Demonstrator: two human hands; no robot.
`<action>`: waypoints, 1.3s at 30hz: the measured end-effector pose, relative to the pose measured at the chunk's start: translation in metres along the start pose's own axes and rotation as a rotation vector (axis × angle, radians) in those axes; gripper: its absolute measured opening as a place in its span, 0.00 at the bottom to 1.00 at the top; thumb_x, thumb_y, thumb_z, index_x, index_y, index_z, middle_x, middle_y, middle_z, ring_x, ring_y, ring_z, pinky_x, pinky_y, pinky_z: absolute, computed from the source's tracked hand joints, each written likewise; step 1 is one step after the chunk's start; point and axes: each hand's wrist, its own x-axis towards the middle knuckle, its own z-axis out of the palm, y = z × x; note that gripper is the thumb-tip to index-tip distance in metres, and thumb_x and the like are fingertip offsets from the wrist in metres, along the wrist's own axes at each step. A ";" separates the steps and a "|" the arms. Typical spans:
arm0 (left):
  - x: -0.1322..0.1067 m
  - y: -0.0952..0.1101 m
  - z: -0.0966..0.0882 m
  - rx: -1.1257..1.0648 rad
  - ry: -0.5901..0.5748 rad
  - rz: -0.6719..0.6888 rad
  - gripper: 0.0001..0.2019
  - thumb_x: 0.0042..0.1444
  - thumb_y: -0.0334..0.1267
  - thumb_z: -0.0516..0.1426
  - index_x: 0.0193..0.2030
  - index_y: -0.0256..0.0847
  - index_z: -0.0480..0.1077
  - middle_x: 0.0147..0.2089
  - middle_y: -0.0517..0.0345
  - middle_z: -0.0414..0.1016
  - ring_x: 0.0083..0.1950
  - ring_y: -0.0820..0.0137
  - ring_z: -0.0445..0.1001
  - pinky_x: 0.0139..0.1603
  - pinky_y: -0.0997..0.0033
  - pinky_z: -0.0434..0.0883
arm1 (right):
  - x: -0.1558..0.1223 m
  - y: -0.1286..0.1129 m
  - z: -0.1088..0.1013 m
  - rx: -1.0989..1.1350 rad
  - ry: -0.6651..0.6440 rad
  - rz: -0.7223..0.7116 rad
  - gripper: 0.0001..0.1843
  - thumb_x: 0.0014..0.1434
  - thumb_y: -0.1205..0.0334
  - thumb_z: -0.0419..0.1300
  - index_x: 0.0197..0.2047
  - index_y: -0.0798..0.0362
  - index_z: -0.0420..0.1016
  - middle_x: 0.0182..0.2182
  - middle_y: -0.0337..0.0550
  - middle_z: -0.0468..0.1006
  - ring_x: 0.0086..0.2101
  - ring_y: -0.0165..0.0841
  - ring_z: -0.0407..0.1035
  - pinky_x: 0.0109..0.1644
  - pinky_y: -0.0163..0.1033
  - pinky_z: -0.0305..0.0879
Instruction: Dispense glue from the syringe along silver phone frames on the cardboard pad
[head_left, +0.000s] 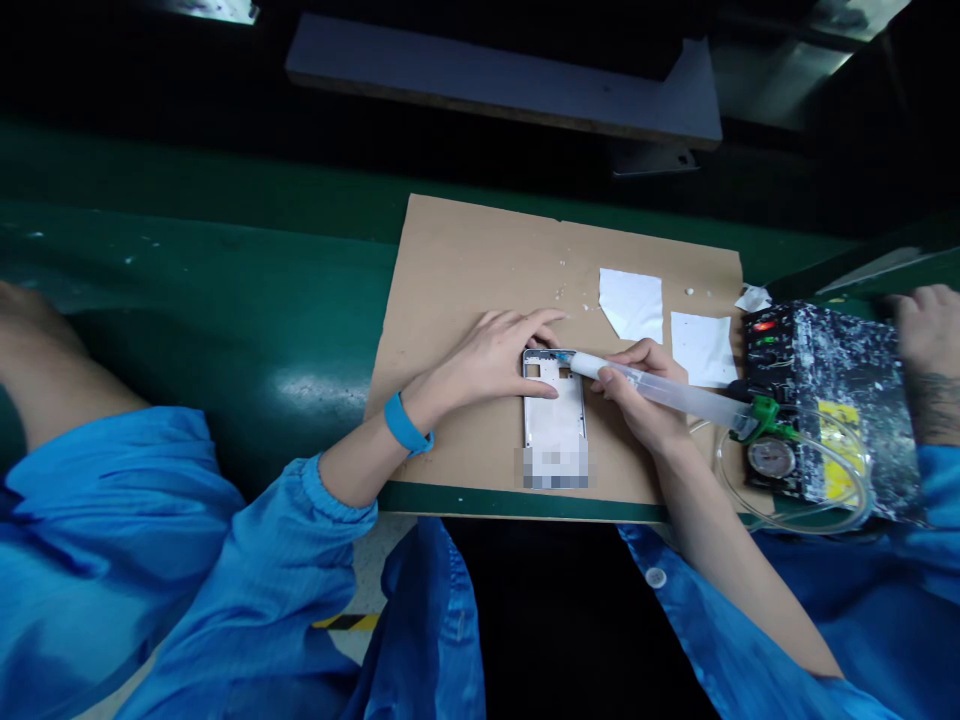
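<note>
A silver phone frame (pixel 553 425) lies on the brown cardboard, its upper part showing cut-outs and its lower end blurred out. My left hand (pixel 501 358) grips the frame near its top left corner, with the thumb across its face and the fingers around the upper edge. My right hand (pixel 643 395) is closed around a translucent dispensing syringe (pixel 679 393) with a white front part. The syringe slants down to the left, and its blue tip is at the frame's top edge. Whether the tip touches the frame, I cannot tell.
Beneath the work is a cardboard sheet (pixel 450 260) on a green bench (pixel 300 300). White paper pieces (pixel 631 303) lie behind my right hand. A paint-spotted controller box (pixel 840 350) with a gauge and clear tubing (pixel 724 480) stands right. Co-workers' arms appear on both sides.
</note>
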 end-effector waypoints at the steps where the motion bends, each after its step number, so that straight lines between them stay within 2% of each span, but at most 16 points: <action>1: 0.000 0.000 0.000 -0.003 0.001 0.001 0.42 0.65 0.54 0.71 0.83 0.54 0.65 0.70 0.54 0.86 0.76 0.48 0.77 0.80 0.45 0.60 | 0.000 0.001 0.000 -0.002 0.003 0.002 0.29 0.61 0.31 0.82 0.38 0.44 0.78 0.28 0.41 0.88 0.27 0.39 0.83 0.31 0.42 0.79; 10: 0.000 -0.001 0.001 0.000 0.005 0.008 0.42 0.66 0.54 0.71 0.84 0.56 0.65 0.70 0.55 0.86 0.76 0.49 0.77 0.80 0.45 0.60 | 0.000 0.002 -0.002 -0.017 -0.004 0.014 0.29 0.61 0.32 0.82 0.39 0.44 0.77 0.29 0.41 0.88 0.27 0.40 0.83 0.31 0.43 0.80; 16: 0.000 0.001 0.000 0.014 -0.005 0.002 0.43 0.66 0.54 0.71 0.84 0.55 0.64 0.71 0.54 0.86 0.76 0.49 0.77 0.80 0.45 0.60 | 0.001 0.000 -0.001 -0.023 -0.001 0.005 0.31 0.60 0.29 0.82 0.38 0.44 0.76 0.28 0.41 0.87 0.25 0.39 0.81 0.31 0.43 0.79; 24: 0.000 0.000 0.001 -0.012 0.003 0.007 0.42 0.66 0.52 0.72 0.83 0.53 0.65 0.70 0.54 0.86 0.76 0.50 0.77 0.81 0.47 0.59 | 0.001 0.000 -0.003 -0.015 -0.007 0.009 0.30 0.60 0.30 0.82 0.38 0.44 0.77 0.27 0.40 0.87 0.25 0.38 0.80 0.30 0.42 0.78; 39: 0.000 -0.002 0.001 -0.004 0.003 0.007 0.42 0.66 0.53 0.71 0.83 0.55 0.65 0.70 0.55 0.86 0.76 0.49 0.77 0.81 0.46 0.60 | 0.002 -0.004 -0.001 -0.026 0.002 0.018 0.32 0.58 0.27 0.82 0.36 0.43 0.75 0.25 0.39 0.85 0.23 0.38 0.78 0.27 0.42 0.74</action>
